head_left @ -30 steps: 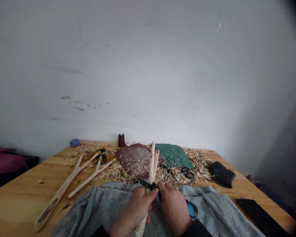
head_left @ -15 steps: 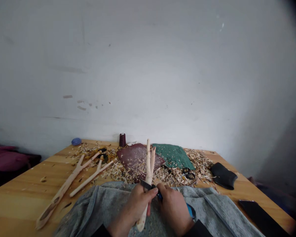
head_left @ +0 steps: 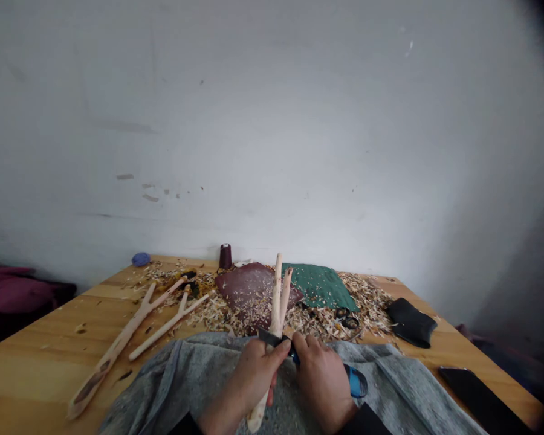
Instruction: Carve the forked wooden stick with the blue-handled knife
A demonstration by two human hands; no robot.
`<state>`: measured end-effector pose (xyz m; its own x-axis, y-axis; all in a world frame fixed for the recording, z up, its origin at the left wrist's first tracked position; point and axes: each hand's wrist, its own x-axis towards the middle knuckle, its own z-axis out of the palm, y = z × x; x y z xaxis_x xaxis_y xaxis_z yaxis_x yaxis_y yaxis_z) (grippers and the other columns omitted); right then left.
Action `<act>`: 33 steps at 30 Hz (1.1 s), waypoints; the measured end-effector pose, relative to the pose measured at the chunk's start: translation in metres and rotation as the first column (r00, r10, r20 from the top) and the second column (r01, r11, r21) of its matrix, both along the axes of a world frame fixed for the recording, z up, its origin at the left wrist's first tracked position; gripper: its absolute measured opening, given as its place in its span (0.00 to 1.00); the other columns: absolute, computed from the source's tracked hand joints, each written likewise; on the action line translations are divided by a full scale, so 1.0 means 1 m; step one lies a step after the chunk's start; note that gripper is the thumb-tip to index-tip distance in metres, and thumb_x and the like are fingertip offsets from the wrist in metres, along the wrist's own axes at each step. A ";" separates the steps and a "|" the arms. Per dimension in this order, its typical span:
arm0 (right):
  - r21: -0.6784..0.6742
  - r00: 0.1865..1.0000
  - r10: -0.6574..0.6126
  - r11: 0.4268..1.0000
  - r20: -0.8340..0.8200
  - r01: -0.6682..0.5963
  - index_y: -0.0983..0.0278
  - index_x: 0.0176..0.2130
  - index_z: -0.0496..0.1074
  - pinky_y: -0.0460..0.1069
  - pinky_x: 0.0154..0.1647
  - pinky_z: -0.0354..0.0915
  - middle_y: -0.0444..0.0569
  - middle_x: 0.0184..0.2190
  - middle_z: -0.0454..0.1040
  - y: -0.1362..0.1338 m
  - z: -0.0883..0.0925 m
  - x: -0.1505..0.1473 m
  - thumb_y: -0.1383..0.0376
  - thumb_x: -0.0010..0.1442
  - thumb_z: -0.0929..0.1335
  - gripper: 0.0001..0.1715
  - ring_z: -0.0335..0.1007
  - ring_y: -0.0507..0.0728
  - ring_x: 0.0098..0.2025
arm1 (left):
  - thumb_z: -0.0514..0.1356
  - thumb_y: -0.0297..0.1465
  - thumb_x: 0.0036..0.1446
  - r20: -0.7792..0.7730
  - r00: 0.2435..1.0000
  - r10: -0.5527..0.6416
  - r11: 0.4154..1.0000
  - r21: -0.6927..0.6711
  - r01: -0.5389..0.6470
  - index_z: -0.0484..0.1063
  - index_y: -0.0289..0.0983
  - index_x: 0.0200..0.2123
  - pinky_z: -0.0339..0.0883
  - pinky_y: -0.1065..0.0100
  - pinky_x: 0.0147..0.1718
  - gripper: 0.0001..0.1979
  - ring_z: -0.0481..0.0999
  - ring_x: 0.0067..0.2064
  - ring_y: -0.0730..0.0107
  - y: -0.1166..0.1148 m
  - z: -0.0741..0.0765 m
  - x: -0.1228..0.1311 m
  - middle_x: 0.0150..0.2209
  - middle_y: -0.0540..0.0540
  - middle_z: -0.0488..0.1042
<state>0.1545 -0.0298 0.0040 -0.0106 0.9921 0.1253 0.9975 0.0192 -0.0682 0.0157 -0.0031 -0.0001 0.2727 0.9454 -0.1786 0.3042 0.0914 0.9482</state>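
Forked stick [head_left: 276,305] — matt wood; knife blade [head_left: 266,336] — dull metal

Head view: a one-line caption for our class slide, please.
Left hand holds a forked stick; right hand holds a blue-handled knife across it.

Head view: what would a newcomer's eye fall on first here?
Probably the pale forked stick at lower centre, prongs up in the left grip, with a blue-handled knife in the right grip, its blade crossing the stick near the fork. Next, the wood shavings strewn across the table and over the dark red sheet and green cloth behind.
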 end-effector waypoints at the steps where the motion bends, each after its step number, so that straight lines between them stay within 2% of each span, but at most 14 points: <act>1: 0.004 1.000 0.002 1.000 0.005 -0.002 0.59 0.50 0.70 0.49 0.39 0.62 0.51 0.43 0.77 0.000 0.000 0.000 0.77 0.66 0.58 0.22 0.76 0.60 0.45 | 0.56 0.59 0.55 -0.005 1.000 -0.003 1.000 0.008 0.003 0.56 0.42 0.12 0.48 0.69 0.14 0.33 0.59 0.11 0.74 0.000 0.001 0.000 0.11 0.53 0.56; 7: 0.005 1.000 -0.010 1.000 0.020 0.010 0.59 0.51 0.71 0.50 0.41 0.63 0.52 0.43 0.76 -0.001 0.000 -0.001 0.78 0.66 0.57 0.24 0.76 0.60 0.46 | 0.57 0.58 0.56 -0.027 1.000 0.000 1.000 -0.031 -0.001 0.57 0.42 0.12 0.48 0.70 0.13 0.32 0.59 0.11 0.74 -0.001 0.004 -0.001 0.11 0.53 0.57; 13: -0.018 0.999 -0.030 0.999 0.025 0.031 0.60 0.49 0.71 0.49 0.40 0.64 0.51 0.43 0.77 0.001 -0.001 -0.001 0.78 0.65 0.57 0.23 0.77 0.59 0.45 | 0.54 0.60 0.55 -0.012 1.000 -0.012 1.000 -0.020 0.012 0.57 0.42 0.13 0.49 0.71 0.13 0.32 0.60 0.11 0.75 0.003 -0.007 0.000 0.12 0.53 0.58; 17: -0.030 0.999 -0.040 0.999 0.004 0.040 0.59 0.49 0.71 0.48 0.37 0.65 0.50 0.42 0.78 0.003 -0.002 0.001 0.77 0.66 0.58 0.21 0.79 0.59 0.42 | 0.60 0.55 0.54 0.063 0.997 -0.044 0.998 -0.048 0.047 0.60 0.42 0.20 0.51 0.72 0.13 0.25 0.60 0.12 0.77 0.007 -0.012 0.000 0.14 0.57 0.59; 20: -0.026 0.999 -0.044 0.999 0.006 0.044 0.59 0.48 0.71 0.48 0.37 0.65 0.51 0.42 0.78 0.003 -0.003 0.002 0.77 0.66 0.58 0.21 0.79 0.60 0.43 | 0.62 0.50 0.55 0.081 0.995 -0.054 0.996 -0.064 0.059 0.61 0.42 0.23 0.51 0.73 0.13 0.21 0.59 0.12 0.77 0.006 -0.010 0.000 0.14 0.58 0.59; 28: 0.006 0.999 -0.039 0.999 0.015 0.039 0.59 0.51 0.72 0.49 0.36 0.66 0.51 0.41 0.78 0.003 -0.004 0.002 0.77 0.65 0.59 0.22 0.79 0.61 0.42 | 0.59 0.38 0.61 -0.025 1.000 0.004 0.997 -0.081 -0.006 0.61 0.41 0.23 0.51 0.73 0.14 0.16 0.59 0.12 0.78 -0.001 0.004 0.001 0.14 0.58 0.60; 33: 0.015 0.997 -0.047 0.999 0.054 0.046 0.60 0.52 0.72 0.50 0.38 0.67 0.52 0.42 0.77 0.001 -0.003 0.000 0.78 0.65 0.58 0.24 0.78 0.61 0.44 | 0.58 0.39 0.62 -0.062 0.998 -0.009 0.997 -0.076 0.005 0.60 0.41 0.22 0.49 0.74 0.12 0.18 0.59 0.12 0.78 0.000 0.002 -0.001 0.13 0.58 0.60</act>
